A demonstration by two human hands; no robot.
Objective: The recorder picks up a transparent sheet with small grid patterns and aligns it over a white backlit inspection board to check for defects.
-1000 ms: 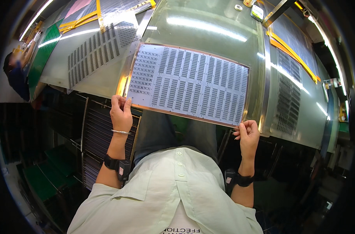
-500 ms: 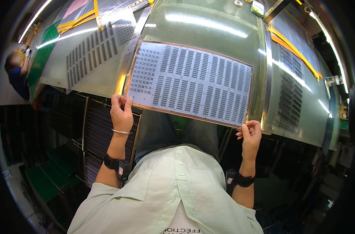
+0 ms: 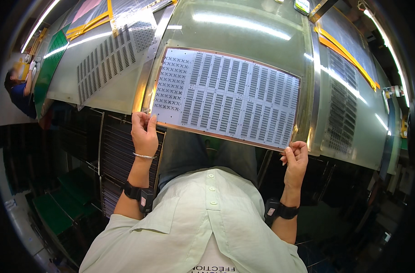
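A circuit board panel (image 3: 186,98), pale with rows of dark rectangular patterns and a copper-coloured rim, lies tilted a little on the glass tabletop (image 3: 235,41). Its near edge hangs slightly over the front of the table. My left hand (image 3: 144,135) pinches the near left corner between thumb and fingers. At the near right corner my right hand (image 3: 296,163) grips the panel the same way, thumb on top.
Patterned clear film sheets (image 3: 108,61) with orange tape (image 3: 90,27) lie to the left, and another film (image 3: 342,102) to the right. Metal strips (image 3: 315,91) border the glass. A rack of dark panels (image 3: 130,152) stands below. A person (image 3: 21,91) works far left.
The panel's right end has shifted slightly to the right, along with my right hand. My left hand stays at its corner, and both hands keep their hold.
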